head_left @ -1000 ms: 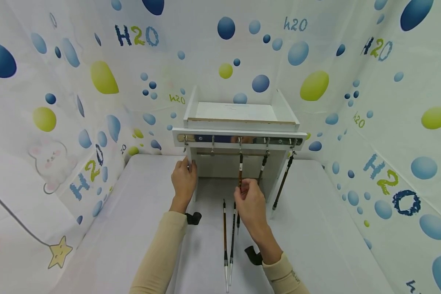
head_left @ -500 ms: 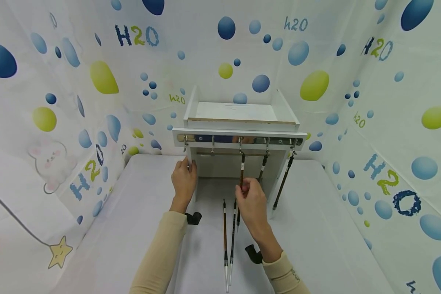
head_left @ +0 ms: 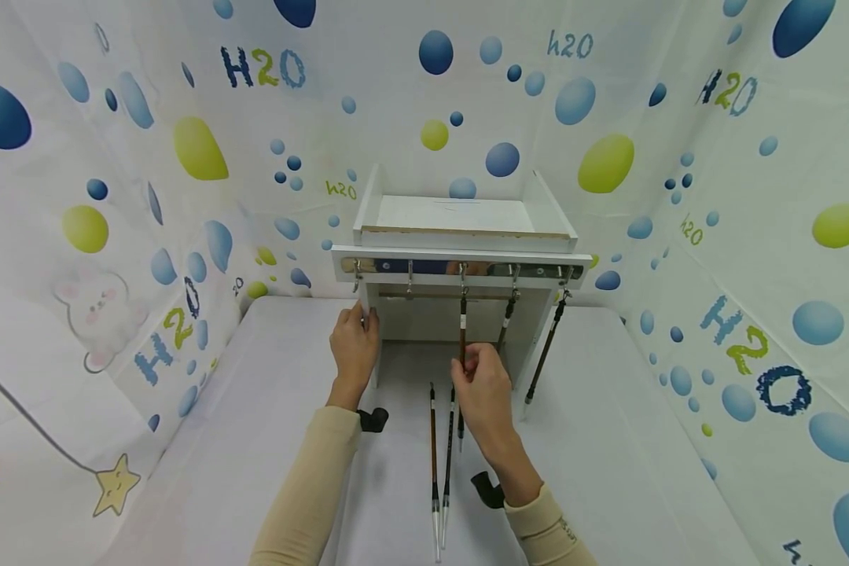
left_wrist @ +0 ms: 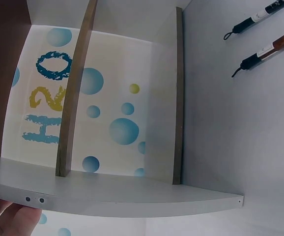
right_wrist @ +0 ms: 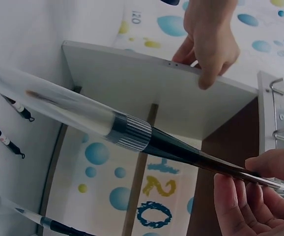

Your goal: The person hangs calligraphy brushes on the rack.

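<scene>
My right hand (head_left: 484, 393) pinches the shaft of a calligraphy brush (head_left: 463, 322), held upright under the middle hook (head_left: 463, 271) of a white rack (head_left: 460, 255). The brush's top meets the hook; whether its loop is caught I cannot tell. In the right wrist view that brush (right_wrist: 171, 150) points its clear-capped bristle end toward the camera. My left hand (head_left: 354, 346) grips the rack's left side panel, thumb inside and fingers outside, as the left wrist view of the panel (left_wrist: 122, 194) bears out. Two other brushes hang at right, one dark brush (head_left: 545, 354) on the end hook.
A brown brush (head_left: 433, 456) and a black brush (head_left: 447, 464) lie side by side on the white table (head_left: 644, 440), in front of the rack. Two hooks at left, including one metal hook (head_left: 409, 279), carry no brush. Patterned white sheets (head_left: 389, 118) surround the table.
The top of the brush in my right hand swung slightly right half a second ago and is now back left, under the middle hook. My left hand has stayed on the panel.
</scene>
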Tool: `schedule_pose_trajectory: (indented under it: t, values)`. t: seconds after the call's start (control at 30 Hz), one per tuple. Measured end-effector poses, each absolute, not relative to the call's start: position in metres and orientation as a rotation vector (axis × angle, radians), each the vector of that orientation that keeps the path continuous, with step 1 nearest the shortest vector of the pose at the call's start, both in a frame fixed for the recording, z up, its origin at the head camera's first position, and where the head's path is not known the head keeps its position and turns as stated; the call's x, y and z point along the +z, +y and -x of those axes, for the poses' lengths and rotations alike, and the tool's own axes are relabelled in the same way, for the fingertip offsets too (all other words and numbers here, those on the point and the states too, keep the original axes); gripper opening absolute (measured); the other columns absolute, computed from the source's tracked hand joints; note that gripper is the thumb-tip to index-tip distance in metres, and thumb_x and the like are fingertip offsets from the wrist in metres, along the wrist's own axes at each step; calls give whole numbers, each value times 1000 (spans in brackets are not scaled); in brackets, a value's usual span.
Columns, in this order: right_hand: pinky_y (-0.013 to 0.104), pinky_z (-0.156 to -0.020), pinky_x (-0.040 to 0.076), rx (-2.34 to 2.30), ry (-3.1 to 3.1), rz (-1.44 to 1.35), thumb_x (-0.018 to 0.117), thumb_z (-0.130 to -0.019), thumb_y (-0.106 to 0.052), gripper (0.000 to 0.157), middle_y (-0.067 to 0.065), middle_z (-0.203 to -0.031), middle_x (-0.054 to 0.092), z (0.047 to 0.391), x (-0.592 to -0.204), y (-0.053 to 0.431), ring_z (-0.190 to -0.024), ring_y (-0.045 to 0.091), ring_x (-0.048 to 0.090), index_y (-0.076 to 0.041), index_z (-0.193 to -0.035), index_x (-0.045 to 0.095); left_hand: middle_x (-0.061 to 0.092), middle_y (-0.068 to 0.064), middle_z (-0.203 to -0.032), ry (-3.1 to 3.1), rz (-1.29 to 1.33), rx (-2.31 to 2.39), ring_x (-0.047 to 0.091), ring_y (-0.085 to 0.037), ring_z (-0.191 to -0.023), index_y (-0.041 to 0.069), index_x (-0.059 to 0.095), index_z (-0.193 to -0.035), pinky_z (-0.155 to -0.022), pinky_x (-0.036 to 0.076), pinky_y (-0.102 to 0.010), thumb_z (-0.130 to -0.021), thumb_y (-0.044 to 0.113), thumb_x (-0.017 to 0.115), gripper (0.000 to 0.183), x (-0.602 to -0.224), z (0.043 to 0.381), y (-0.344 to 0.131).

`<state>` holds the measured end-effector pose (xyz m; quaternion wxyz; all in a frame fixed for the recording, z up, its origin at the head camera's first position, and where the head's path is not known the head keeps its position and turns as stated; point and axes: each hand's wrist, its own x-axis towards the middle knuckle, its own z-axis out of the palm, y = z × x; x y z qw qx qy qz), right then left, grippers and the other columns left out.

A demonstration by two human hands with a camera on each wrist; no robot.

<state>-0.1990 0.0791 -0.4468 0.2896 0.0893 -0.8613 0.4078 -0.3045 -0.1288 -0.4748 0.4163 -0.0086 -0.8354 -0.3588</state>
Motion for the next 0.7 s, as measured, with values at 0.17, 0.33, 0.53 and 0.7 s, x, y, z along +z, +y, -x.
schedule_pose_trajectory:
  t: [0.17,0.33,0.53,0.7]
  values:
    - [25,-58,50,1081,-2292,-241,72,-90,-7,23,10,-88,60,199,-446,79,-72,17,59,1,-108,59,61,-21,-77,-2087,31,-900,65,-36,-67,-3,69,-105,-56,51,-50,-98,13,61,19,-474,305,-129]
    - [27,-60,53,1081,-2285,-240,72,-90,-7,23,11,-88,61,200,-445,78,-73,17,61,1,-108,60,62,-21,-78,-2087,33,-898,65,-36,-68,-3,69,-105,-56,52,-50,-98,13,61,19,-475,305,-129]
    - [28,-60,53,1062,-2310,-220,71,-91,-9,23,11,-89,62,206,-447,78,-73,19,64,1,-109,60,63,-22,-80,-2094,28,-901,67,-37,-70,-4,69,-107,-58,53,-51,-98,14,61,21,-477,306,-130]
    - [27,-59,52,1061,-2332,-206,70,-92,-10,23,11,-90,62,211,-451,78,-74,19,64,0,-110,60,63,-22,-82,-2110,21,-914,67,-37,-73,-3,69,-110,-60,54,-51,-99,15,61,23,-477,305,-130]
